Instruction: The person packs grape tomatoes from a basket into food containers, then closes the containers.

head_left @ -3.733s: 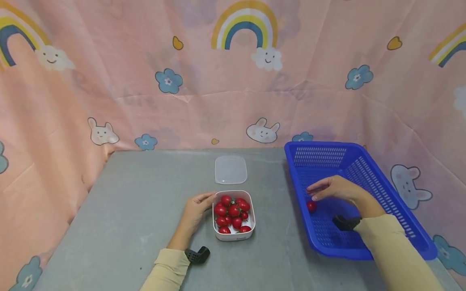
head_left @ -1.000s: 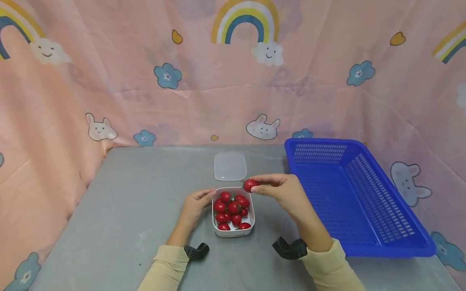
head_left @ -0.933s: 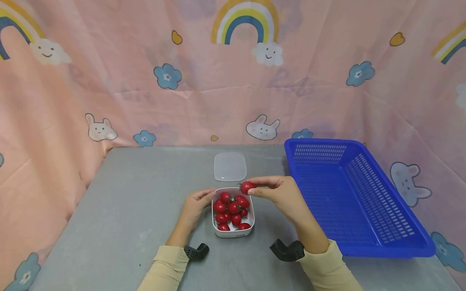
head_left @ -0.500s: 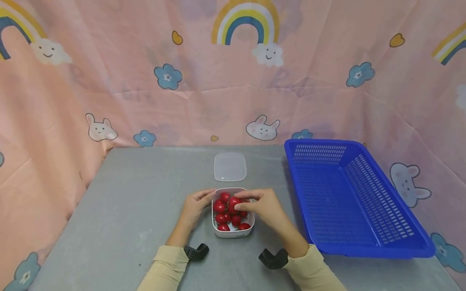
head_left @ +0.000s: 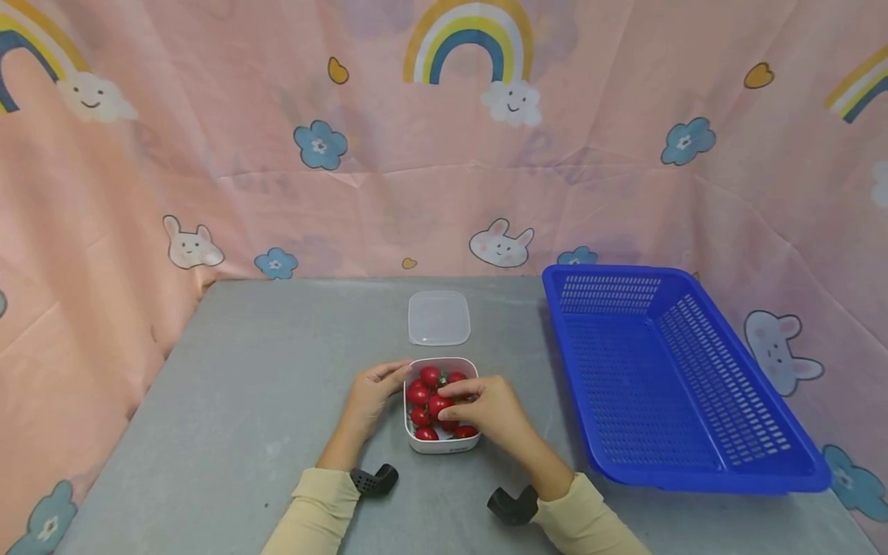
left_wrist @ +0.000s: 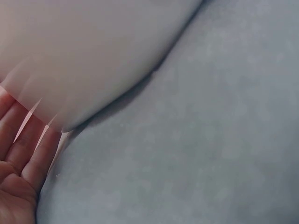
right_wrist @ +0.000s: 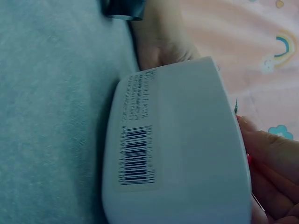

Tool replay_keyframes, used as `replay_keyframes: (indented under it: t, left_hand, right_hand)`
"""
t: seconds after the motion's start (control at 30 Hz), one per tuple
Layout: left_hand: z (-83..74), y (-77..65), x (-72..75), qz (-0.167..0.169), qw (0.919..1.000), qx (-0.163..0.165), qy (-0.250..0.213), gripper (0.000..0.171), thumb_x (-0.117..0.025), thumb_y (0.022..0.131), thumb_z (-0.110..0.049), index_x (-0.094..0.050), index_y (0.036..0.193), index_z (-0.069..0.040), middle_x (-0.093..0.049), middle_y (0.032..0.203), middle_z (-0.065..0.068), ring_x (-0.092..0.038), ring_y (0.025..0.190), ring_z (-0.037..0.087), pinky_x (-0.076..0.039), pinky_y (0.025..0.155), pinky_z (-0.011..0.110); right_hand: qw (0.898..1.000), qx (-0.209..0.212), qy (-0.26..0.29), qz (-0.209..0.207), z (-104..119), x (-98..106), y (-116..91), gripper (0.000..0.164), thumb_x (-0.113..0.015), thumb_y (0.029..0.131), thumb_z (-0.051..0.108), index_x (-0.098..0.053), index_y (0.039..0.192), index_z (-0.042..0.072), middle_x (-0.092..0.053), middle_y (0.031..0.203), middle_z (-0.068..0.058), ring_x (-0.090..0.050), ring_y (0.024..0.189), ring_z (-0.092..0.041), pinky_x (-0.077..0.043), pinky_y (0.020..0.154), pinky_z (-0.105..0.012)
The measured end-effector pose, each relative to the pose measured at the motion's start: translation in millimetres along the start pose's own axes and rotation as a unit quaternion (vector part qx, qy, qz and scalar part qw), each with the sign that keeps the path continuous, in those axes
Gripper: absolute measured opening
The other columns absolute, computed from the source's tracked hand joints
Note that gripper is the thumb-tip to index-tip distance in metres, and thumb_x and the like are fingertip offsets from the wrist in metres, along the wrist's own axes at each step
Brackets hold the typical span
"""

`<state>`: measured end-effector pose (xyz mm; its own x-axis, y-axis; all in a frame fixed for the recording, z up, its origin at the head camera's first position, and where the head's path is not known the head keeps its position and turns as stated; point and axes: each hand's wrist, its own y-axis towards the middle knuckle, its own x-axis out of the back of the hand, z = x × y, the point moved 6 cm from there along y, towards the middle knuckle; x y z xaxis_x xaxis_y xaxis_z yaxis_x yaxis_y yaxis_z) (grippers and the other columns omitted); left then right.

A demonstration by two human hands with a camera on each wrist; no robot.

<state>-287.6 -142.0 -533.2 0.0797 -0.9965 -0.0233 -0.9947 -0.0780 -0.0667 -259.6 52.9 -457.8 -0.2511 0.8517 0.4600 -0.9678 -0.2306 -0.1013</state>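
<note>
A small white plastic box (head_left: 444,446) on the grey table holds several red cherry tomatoes (head_left: 418,395). My left hand (head_left: 368,397) rests against the box's left side, and in the left wrist view its straight fingers (left_wrist: 32,144) lie along the wall. Inside the box, level with the other tomatoes, my right hand (head_left: 491,412) pinches one cherry tomato (head_left: 438,405) between thumb and fingers. That hand covers part of the box's right side. In the right wrist view, the box wall with its barcode label (right_wrist: 135,156) hides most of the tomatoes.
A clear square lid (head_left: 439,317) lies flat on the table behind the box. To the right stands a large blue plastic basket (head_left: 576,401) with slotted walls. A pink printed curtain (head_left: 444,193) hangs along the back and sides of the table.
A tomato has left the blue basket, and my right hand has carried it left and lowered it into the white box. My left hand stays at the box's side.
</note>
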Motion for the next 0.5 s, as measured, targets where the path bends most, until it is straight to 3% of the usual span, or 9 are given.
replay_keyframes:
  t: [0.23, 0.5]
  left_hand:
    - [0.6, 0.4, 1.1, 0.000, 0.9999, 0.008, 0.011, 0.029, -0.071, 0.092, -0.018, -0.073, 0.113, 0.002, -0.074, 0.114, 0.014, -0.066, 0.096, 0.004, -0.055, 0.086, 0.023]
    - [-0.1, 0.1, 1.0, 0.004, 1.0000, 0.003, 0.005, 0.029, -0.070, 0.092, -0.016, -0.072, 0.113, 0.004, -0.074, 0.114, 0.014, -0.066, 0.095, 0.003, -0.054, 0.085, 0.021]
  right_hand:
    - [0.999, 0.032, -0.025, -0.002, 2.4, -3.1, -1.8, 0.026, -0.089, 0.069, 0.009, -0.080, 0.093, 0.006, -0.077, 0.097, -0.012, -0.072, 0.089, -0.018, -0.060, 0.078, -0.030]
    - [0.999, 0.046, -0.022, 0.002, 0.5, -6.8, -1.4, 0.029, -0.088, 0.069, 0.005, -0.079, 0.096, 0.003, -0.077, 0.097, -0.014, -0.075, 0.092, -0.024, -0.060, 0.078, -0.030]
